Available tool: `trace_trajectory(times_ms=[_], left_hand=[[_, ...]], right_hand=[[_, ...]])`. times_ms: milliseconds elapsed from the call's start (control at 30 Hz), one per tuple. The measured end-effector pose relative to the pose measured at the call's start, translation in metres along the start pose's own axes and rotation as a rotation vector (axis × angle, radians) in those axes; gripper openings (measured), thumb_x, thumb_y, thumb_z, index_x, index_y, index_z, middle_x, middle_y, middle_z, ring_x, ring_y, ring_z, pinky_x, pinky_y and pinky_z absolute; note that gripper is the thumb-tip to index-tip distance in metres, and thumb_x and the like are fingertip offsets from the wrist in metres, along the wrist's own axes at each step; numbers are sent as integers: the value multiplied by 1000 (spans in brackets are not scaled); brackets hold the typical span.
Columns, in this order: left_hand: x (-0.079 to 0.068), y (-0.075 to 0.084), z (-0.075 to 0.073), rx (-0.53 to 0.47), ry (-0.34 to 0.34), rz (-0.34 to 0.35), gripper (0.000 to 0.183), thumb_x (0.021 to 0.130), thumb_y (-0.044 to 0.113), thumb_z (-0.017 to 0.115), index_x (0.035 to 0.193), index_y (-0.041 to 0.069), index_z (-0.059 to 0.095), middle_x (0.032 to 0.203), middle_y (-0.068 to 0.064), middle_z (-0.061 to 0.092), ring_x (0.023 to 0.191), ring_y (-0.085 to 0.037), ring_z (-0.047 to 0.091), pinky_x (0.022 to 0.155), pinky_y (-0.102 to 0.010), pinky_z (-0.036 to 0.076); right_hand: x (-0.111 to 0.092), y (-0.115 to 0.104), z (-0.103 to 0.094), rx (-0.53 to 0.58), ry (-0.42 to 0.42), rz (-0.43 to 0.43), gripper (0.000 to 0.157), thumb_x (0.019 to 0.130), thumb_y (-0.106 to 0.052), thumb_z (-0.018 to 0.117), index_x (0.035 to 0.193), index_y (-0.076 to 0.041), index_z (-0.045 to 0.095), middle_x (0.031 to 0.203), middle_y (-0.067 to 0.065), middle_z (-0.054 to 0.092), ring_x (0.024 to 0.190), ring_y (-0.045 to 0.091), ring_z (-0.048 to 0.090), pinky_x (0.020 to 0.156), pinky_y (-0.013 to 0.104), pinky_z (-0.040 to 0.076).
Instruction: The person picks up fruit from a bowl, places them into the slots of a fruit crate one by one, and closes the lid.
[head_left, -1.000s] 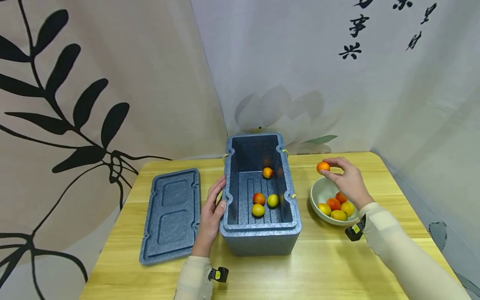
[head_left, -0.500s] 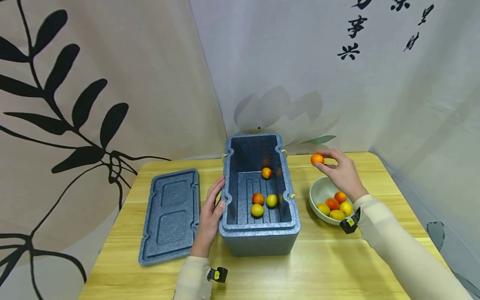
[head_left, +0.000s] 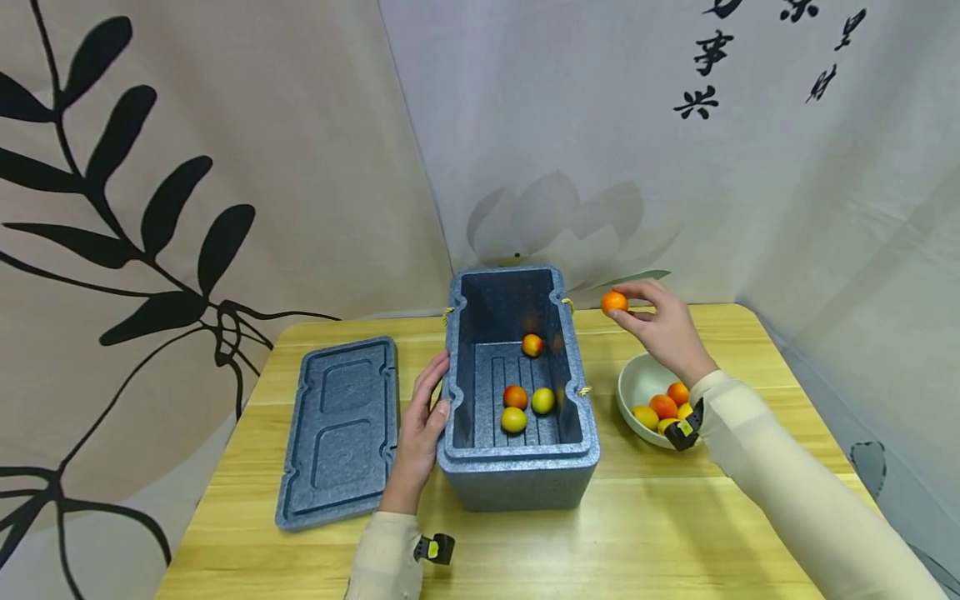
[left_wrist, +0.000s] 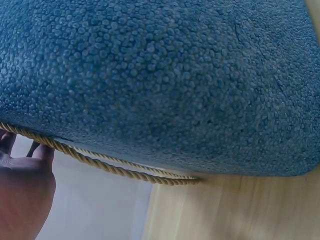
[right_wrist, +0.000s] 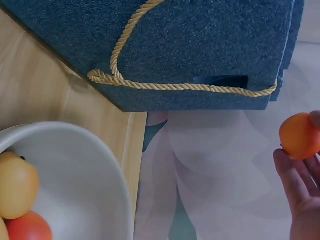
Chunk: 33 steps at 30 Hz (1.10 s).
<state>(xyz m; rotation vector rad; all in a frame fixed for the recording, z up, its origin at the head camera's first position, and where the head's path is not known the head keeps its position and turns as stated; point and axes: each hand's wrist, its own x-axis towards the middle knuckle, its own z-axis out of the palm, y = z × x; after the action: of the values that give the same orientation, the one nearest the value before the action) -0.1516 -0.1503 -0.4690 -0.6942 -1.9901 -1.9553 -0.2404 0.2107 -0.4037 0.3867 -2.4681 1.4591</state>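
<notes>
My right hand (head_left: 657, 323) pinches a small round orange fruit (head_left: 614, 303) between thumb and fingertips, in the air between the foam box and the bowl. The right wrist view shows this orange fruit (right_wrist: 300, 136) at its right edge. My left hand (head_left: 422, 425) rests along the left side of the blue-grey foam box (head_left: 517, 487), fingers extended near the rim. In the left wrist view, the fingers are beside a twisted rope (left_wrist: 107, 166) on the box wall. Inside the lidless box lie an orange fruit (head_left: 515, 397), two yellow-green fruits (head_left: 543, 401) and an orange-yellow one (head_left: 532, 346).
A pale bowl (head_left: 628, 385) with several orange and yellow fruits stands right of the box, under my right forearm. The box's lid (head_left: 341, 433) lies flat on the wooden table (head_left: 525, 558) at the left. A printed cloth (head_left: 315, 167) hangs behind the table.
My right hand, with the orange fruit, has moved left and away from me, from over the bowl toward the box. My left hand stays on the box.
</notes>
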Motion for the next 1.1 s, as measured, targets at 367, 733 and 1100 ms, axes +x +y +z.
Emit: trace_trajectory(times_ms=[367, 733, 1100], left_hand=[[0, -1, 0, -19, -1, 5, 51, 96, 0, 42, 147, -1, 40, 155, -14, 31, 144, -29, 23, 114, -52, 15], [0, -5, 0, -29, 1, -7, 51, 99, 15, 45, 148, 2, 41, 156, -10, 31, 144, -28, 23, 115, -40, 20], [-1, -3, 0, -39, 6, -10, 52, 99, 17, 46, 148, 2, 41, 156, -10, 31, 144, -28, 23, 114, -39, 23]], right_hand=[[12, -16, 6, 15, 5, -66, 39, 91, -18, 72, 126, -4, 64, 122, 6, 59, 113, 20, 56, 86, 23, 51], [18, -31, 17, 131, -8, -101, 36, 92, -12, 69, 126, -2, 64, 121, 10, 58, 115, 27, 58, 96, 28, 46], [24, -42, 22, 150, -29, -130, 35, 92, -14, 70, 126, -5, 65, 121, 5, 59, 114, 22, 59, 94, 26, 47]])
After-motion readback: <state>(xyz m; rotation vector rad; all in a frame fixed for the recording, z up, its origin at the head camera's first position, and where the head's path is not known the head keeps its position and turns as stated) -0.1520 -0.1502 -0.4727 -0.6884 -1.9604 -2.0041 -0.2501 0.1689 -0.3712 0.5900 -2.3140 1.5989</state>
